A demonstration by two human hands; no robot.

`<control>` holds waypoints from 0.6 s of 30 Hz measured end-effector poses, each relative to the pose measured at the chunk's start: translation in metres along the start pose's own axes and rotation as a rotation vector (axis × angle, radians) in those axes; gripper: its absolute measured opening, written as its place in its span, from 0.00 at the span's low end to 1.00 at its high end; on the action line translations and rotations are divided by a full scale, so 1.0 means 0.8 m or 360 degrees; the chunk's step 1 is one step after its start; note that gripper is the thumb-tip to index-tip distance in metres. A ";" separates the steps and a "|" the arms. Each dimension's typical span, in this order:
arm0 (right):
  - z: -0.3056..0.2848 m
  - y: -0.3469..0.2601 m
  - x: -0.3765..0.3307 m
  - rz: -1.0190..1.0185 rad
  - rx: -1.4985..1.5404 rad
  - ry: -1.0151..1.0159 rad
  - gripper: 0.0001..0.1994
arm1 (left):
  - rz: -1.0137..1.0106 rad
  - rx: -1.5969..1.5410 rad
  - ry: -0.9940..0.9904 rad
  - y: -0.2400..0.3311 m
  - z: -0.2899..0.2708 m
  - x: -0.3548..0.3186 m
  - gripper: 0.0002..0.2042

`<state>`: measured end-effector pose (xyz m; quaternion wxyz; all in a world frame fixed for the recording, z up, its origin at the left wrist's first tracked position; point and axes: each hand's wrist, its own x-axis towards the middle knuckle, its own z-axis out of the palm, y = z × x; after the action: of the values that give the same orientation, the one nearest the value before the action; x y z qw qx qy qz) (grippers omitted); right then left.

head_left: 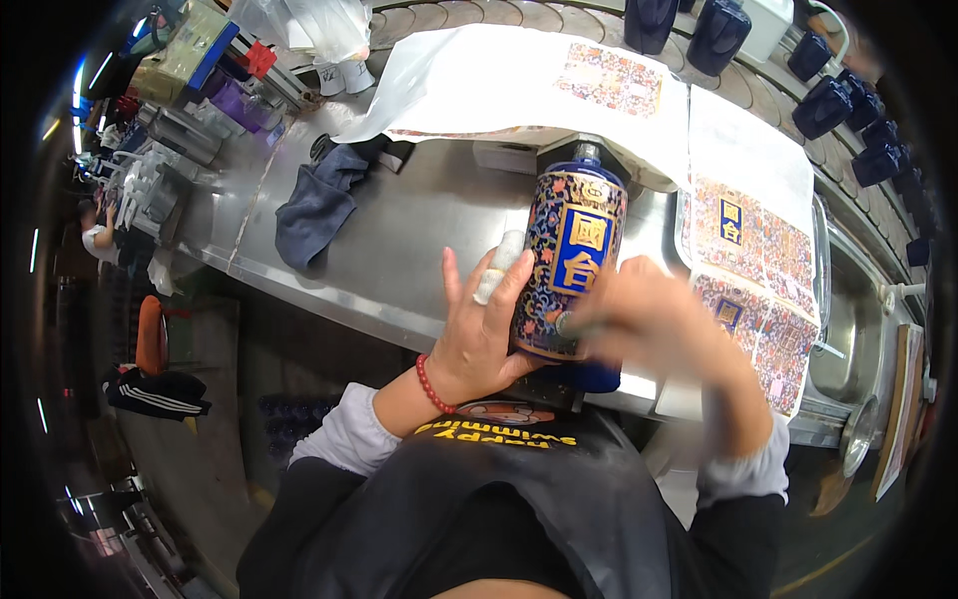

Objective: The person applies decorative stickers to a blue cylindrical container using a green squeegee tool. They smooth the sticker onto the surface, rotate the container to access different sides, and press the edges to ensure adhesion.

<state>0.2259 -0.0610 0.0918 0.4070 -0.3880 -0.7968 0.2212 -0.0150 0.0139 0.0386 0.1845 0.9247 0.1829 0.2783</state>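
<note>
A dark blue bottle (572, 262) with a gold-framed floral decal lies in front of me, its neck pointing away and its base toward my apron. My left hand (477, 334) holds the bottle's lower left side, the thumb near the base. White coverings wrap some of its fingers, and a red bead bracelet circles the wrist. Over the bottle's lower right side is my right hand (659, 319), smeared by motion, so its fingers cannot be made out. To the right lies a sheet of matching floral decals (753, 255). Another white decal sheet (479, 85) spreads behind the bottle.
A grey-blue cloth (317, 205) lies on the metal table (419, 220) to the left. Several dark blue bottles (718, 35) stand along a slatted conveyor (469, 15) at the back and right. A metal sink (853, 324) is at the far right.
</note>
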 end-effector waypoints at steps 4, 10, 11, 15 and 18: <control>-0.007 0.020 0.013 0.0283 -0.0916 0.0991 0.08 | -0.0035 -0.0033 -0.0042 0.004 -0.002 -0.003 0.52; -0.002 0.002 0.001 0.0337 0.0089 0.0395 0.10 | 0.0008 0.0004 -0.0002 0.004 0.002 -0.001 0.53; -0.006 0.000 0.005 0.0993 0.0606 0.0835 0.08 | 0.0000 0.0006 -0.0022 0.003 0.002 -0.001 0.52; 0.017 -0.015 -0.003 -0.0152 -0.0895 0.0414 0.13 | -0.0052 -0.0068 -0.0054 0.000 0.002 -0.002 0.52; 0.003 -0.019 0.000 0.0057 0.0063 0.0098 0.07 | -0.0105 -0.0110 -0.0030 0.005 0.003 -0.005 0.52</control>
<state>0.2176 -0.0702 0.1004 0.4350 -0.4008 -0.7722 0.2322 -0.0157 0.0083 0.0370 0.2269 0.9139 0.2017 0.2693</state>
